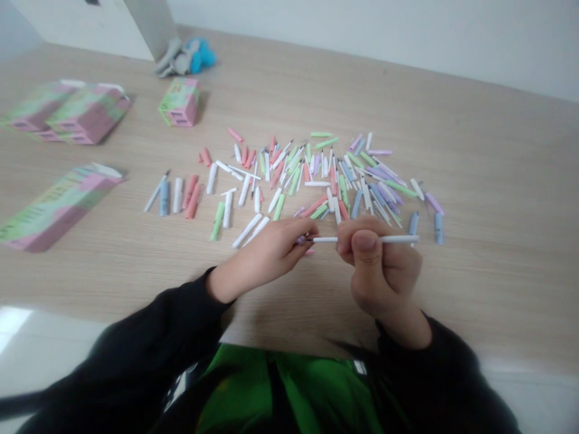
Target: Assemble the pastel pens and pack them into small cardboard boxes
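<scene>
My right hand (377, 265) is closed round a thin white pen body (393, 239), held level above the wooden table (474, 181). My left hand (271, 247) pinches a small purple piece (301, 240) at the pen's left tip. Both hands sit just in front of a wide scatter of pen parts (316, 175): white barrels and pink, green, blue and purple caps. A short row of white, blue and pink pieces (176, 196) lies to the left of the heap.
Flat pink-and-green boxes lie at the left: one near the front (54, 208) and two farther back (67, 111). A small box (181, 101) stands behind the heap, with a grey and blue soft toy (187, 57) by the wall.
</scene>
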### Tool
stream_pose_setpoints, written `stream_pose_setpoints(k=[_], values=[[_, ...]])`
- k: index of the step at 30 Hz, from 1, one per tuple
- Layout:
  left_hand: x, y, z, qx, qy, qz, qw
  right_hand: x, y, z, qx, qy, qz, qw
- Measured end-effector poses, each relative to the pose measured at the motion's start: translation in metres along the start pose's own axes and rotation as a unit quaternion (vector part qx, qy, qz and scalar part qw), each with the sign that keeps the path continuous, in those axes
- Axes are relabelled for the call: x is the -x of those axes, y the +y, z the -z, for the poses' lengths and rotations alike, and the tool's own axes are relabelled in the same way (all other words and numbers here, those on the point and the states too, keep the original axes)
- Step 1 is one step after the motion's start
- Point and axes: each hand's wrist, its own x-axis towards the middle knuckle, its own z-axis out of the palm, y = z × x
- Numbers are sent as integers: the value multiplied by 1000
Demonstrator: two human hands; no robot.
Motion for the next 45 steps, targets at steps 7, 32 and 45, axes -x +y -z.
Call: stream_pose_setpoints(k=[7,32,45], values=[[-1,-4,-4,-24,43,43,998,-3,3,-5,55,-46,38,997],[-5,-5,-13,-23,78,21,996,-13,23,-25,5,-109,-36,993],[-5,-6,-14,-28,100,60,993,-7,38,-40,15,-74,-42,996]])
